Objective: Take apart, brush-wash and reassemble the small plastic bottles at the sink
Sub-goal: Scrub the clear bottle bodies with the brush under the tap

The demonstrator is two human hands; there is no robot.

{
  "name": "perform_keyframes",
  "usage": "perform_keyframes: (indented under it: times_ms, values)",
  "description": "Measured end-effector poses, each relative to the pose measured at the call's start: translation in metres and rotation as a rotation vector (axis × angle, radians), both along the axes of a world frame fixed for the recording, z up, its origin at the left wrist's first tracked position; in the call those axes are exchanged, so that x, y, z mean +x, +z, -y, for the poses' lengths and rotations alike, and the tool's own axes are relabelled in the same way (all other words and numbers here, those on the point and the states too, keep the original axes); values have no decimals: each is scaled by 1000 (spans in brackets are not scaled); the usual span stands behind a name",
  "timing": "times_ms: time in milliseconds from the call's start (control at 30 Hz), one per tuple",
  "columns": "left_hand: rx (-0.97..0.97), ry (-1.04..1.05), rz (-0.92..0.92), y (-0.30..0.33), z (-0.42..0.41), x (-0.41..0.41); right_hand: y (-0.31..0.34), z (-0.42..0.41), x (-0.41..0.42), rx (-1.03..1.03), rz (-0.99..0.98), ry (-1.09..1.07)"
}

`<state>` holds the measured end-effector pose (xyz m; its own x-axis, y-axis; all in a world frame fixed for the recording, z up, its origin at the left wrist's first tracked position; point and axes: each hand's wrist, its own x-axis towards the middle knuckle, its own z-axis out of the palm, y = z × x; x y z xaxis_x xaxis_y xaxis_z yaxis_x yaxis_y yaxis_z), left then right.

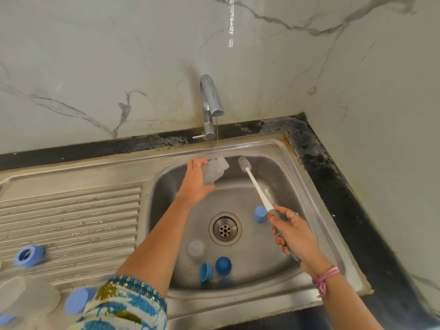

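Observation:
My left hand [196, 181] grips a small translucent bottle body [214, 169] and holds it tilted under the thin stream from the tap [210, 108]. My right hand [294, 232] grips the grey handle of a long white bottle brush [253, 181]; its bristle head is just right of the bottle, not touching it. In the steel sink [316, 186] lie a blue cap [260, 214], a clear bottle body [195, 250] and two more blue caps [223, 265] [206, 272].
The ribbed drainboard [71, 217] on the left carries a blue ring cap [30, 256], another blue cap [77, 303] and a blurred translucent bottle [26, 296]. The drain [225, 228] sits mid-basin. A dark counter edge and marble walls close the back and right.

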<state>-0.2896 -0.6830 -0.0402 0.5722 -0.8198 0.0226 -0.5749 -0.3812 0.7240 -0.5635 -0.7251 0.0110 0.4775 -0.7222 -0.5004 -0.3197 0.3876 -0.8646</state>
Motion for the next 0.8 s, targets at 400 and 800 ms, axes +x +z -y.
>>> perform_keyframes:
  times_ms: [400, 800]
  values:
    - [-124, 141, -121, 19, -2, -5, 0, -2, -7, -7, 1, 7]
    - [-449, 236, -1150, 17, -12, -11, -5, 1, -17, 0, -29, 13]
